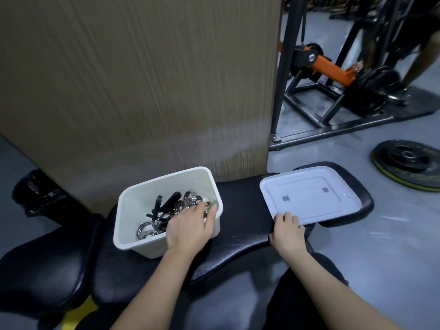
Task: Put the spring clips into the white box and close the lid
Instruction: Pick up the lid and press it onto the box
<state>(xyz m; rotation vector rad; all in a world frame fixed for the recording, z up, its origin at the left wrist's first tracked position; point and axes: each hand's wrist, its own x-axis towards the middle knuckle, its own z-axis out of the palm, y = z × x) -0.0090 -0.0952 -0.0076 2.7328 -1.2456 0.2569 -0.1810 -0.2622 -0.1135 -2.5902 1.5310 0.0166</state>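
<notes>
Spring clips, coiled bright metal loops with black handles, lay heaped inside the white box at lower centre of frame. Box was smooth plastic, rectangular with rounded corners, open on top, sitting on the padded black surface. Left hand reached into the box, its grip curled around silver clips. Lid, white, shallow, with a raised rim, lay inner face up to the right; right hand pressed its near edge, fingers together. No readable writing.
</notes>
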